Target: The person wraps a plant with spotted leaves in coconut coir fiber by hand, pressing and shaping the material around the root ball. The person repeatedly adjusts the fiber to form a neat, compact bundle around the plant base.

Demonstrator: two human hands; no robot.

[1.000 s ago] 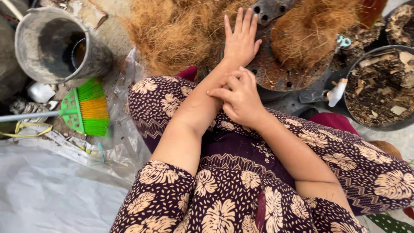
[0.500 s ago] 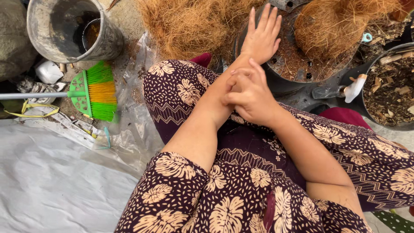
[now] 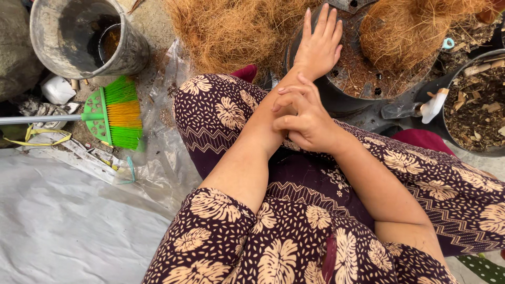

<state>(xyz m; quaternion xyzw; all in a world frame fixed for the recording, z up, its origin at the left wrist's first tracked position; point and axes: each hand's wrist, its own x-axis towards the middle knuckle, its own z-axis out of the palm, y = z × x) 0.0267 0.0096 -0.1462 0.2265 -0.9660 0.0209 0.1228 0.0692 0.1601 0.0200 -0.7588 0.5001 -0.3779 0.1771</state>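
My left hand [image 3: 319, 44] lies flat with fingers spread on the rim of a black plastic pot [image 3: 357, 79] that holds brown fibre and soil. My right hand [image 3: 302, 118] rests on my left forearm near the wrist, its fingers bent against the skin, holding nothing. Both arms cross over my lap, which is covered by a dark purple dress with a cream leaf print [image 3: 263, 247]. A big heap of coconut fibre [image 3: 231, 31] lies just left of the pot, and another clump [image 3: 410, 26] sits on the pot's far right side.
A grey cement-stained bucket [image 3: 79, 37] stands top left. A green and orange broom head [image 3: 115, 113] lies on the ground beside clear plastic sheeting [image 3: 73, 215]. A second black pot with wood chips [image 3: 476, 105] is at the right, a white-handled tool [image 3: 421, 108] next to it.
The view has shifted a little down and right. My left hand stays spread on the pot rim; my right hand has moved slightly along my left forearm near the wrist.
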